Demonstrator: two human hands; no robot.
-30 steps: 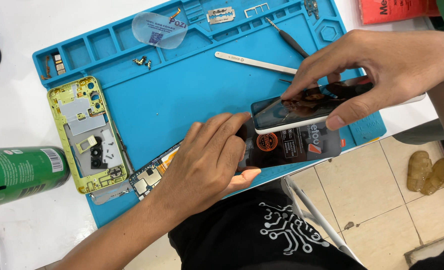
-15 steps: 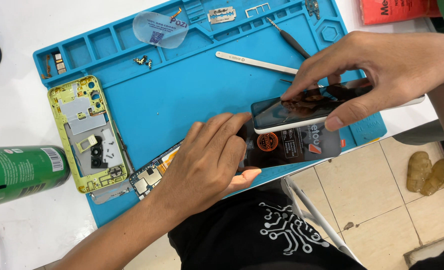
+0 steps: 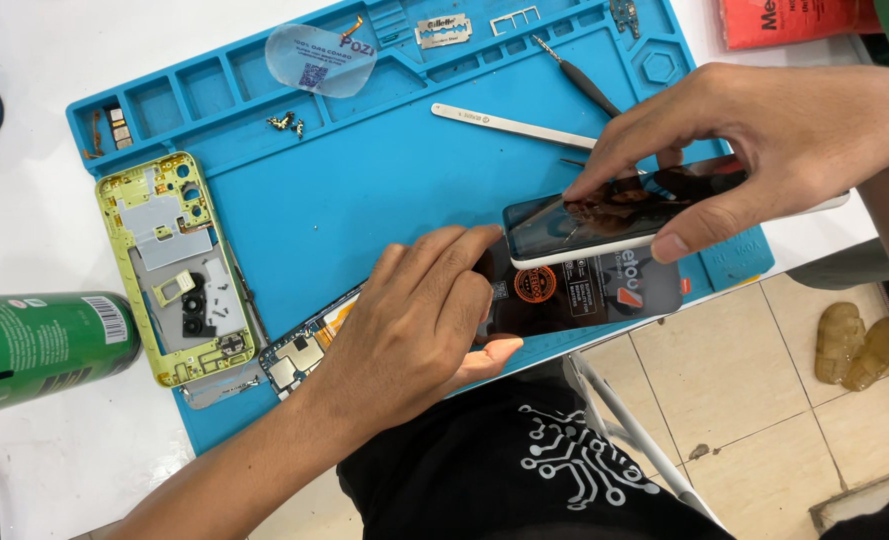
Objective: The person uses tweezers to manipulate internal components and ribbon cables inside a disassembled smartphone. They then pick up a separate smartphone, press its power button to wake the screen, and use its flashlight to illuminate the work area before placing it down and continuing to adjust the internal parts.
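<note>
Now right hand (image 3: 764, 130) fingers pinching the lifted phone screen (image 3: 604, 215), left hand (image 3: 414, 320) fingertips pressing its dark body (image 3: 584, 290).

I have only one view, from the camera on the head. It looks steeply down and close onto the blue mat (image 3: 364, 200) on the white table (image 3: 24, 60); near, the tiled floor (image 3: 764, 400) shows.

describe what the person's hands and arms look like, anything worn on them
Both the left hand and the right hand are bare: no gloves, rings or watch show. The forearms are uncovered too, with no sleeve in view. Fingernails are short and unpainted.
</note>
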